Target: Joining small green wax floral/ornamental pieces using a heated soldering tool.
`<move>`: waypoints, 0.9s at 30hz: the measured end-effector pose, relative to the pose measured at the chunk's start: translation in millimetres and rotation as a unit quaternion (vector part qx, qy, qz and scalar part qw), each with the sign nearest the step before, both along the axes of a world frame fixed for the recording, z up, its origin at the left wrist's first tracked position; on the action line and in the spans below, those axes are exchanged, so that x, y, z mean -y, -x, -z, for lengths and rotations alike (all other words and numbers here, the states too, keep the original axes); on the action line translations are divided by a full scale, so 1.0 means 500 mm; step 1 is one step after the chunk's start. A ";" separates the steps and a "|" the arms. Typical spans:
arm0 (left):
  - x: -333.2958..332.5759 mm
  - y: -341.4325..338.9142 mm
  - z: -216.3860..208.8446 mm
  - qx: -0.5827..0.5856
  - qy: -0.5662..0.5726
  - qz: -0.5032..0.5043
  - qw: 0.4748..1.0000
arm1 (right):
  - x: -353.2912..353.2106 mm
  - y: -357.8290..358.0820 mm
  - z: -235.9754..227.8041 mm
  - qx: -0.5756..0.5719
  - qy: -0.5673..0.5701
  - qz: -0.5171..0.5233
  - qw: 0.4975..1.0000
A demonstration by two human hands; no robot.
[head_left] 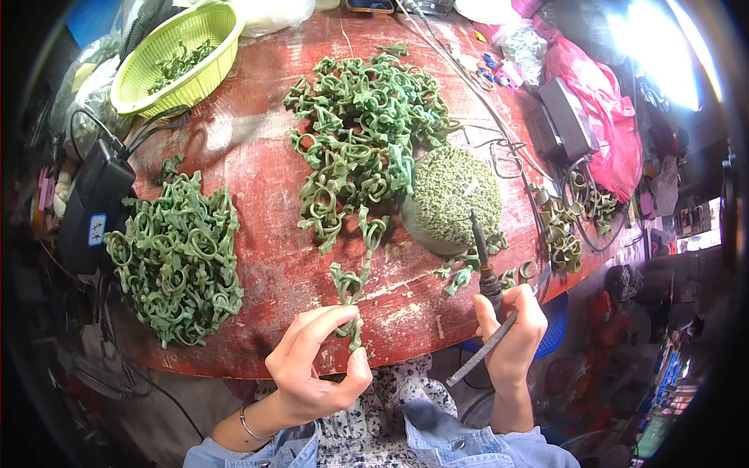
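My left hand [320, 363] pinches a small green ring-shaped piece [349, 329] between thumb and forefinger, near the table's front edge. My right hand [511, 331] grips a black pen-like hot tool [485, 269], its thin tip pointing at the green granules [468, 183] heaped in a round tub [425, 222]. The same hand also keeps hold of a slim grey tool with a flat blade [476, 360], which slants across the palm. Ahead of my left hand lies a large heap of green ring pieces [367, 117]. Another pile of them [183, 261] lies to the left.
On the worn red table [261, 234], a yellow-green basket [230, 47] with small green pieces stands at the far left. A black power box [97, 195] with cables is at the left edge. Olive rings [563, 238], a grey box [566, 117] and a pink bag [612, 109] lie right.
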State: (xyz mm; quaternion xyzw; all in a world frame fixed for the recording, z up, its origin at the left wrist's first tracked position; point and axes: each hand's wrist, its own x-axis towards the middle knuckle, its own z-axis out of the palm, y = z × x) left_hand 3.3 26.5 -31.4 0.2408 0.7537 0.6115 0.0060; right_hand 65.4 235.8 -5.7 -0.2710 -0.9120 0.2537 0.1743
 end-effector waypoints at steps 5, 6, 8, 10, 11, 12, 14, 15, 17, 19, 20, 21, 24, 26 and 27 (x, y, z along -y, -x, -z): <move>-0.006 -0.007 -0.006 0.032 -0.014 -0.078 0.996 | -0.005 -0.009 0.018 -0.025 0.119 -0.002 0.993; -0.008 -0.006 -0.006 0.037 -0.006 -0.088 0.995 | -0.009 -0.017 0.027 -0.076 0.102 -0.040 0.991; -0.007 -0.007 -0.005 0.035 -0.026 -0.084 0.996 | 0.008 -0.034 0.018 -0.095 0.099 -0.095 0.986; -0.006 -0.005 0.001 -0.017 -0.029 -0.074 0.997 | 0.032 -0.051 0.013 -0.107 0.134 -0.143 0.975; -0.008 0.000 0.003 -0.036 -0.035 -0.075 0.996 | 0.039 -0.057 0.017 -0.103 0.137 -0.171 0.970; -0.006 -0.001 0.005 -0.038 -0.040 -0.079 0.995 | 0.042 -0.054 0.014 -0.078 0.111 -0.224 0.965; 0.002 0.003 0.011 -0.057 -0.019 -0.071 0.996 | 0.042 -0.053 0.017 -0.032 0.085 -0.293 0.952; 0.006 0.004 0.014 -0.082 -0.008 -0.054 0.995 | 0.045 -0.050 0.023 -0.028 0.092 -0.298 0.950; 0.007 0.003 0.017 -0.086 0.004 -0.063 0.994 | 0.053 -0.044 0.031 -0.034 0.086 -0.312 0.946; 0.007 0.005 0.015 -0.097 0.015 -0.058 0.993 | 0.052 -0.043 0.031 -0.017 0.086 -0.313 0.946; 0.007 0.005 0.016 -0.095 0.016 -0.059 0.994 | 0.053 -0.042 0.031 -0.017 0.075 -0.321 0.944; 0.007 0.005 0.018 -0.097 0.013 -0.056 0.994 | 0.053 -0.041 0.031 -0.017 0.063 -0.329 0.942; 0.008 0.001 0.022 -0.090 0.011 -0.053 0.994 | 0.056 -0.044 0.034 -0.014 0.054 -0.324 0.944; 0.007 0.000 0.021 -0.081 0.012 -0.051 0.995 | 0.056 -0.045 0.034 -0.012 0.049 -0.319 0.946; 0.007 -0.001 0.020 -0.071 0.010 -0.049 0.996 | 0.056 -0.045 0.034 -0.010 0.041 -0.316 0.948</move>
